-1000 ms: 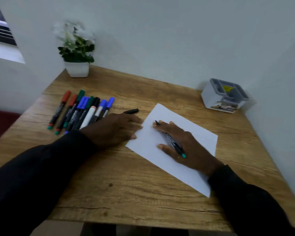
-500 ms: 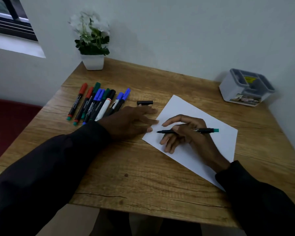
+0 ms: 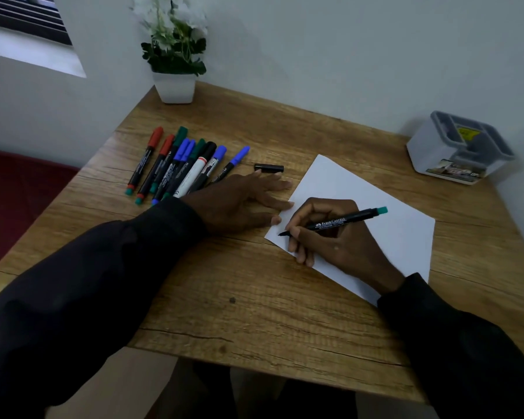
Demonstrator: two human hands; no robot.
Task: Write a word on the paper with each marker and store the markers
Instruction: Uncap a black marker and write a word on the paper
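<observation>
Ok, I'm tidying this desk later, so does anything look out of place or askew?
Only small things: a loose black cap lies alone on the table beyond the left hand, and the paper sits askew to the table's edge. Nothing looks spilled or damaged.

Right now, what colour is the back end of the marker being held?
The marker has a teal-green end; the head view shows it best.

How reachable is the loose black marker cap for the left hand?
Probably yes: the left hand lies flat on the wooden table, holding nothing, fingertips right beside the black marker cap.
</observation>
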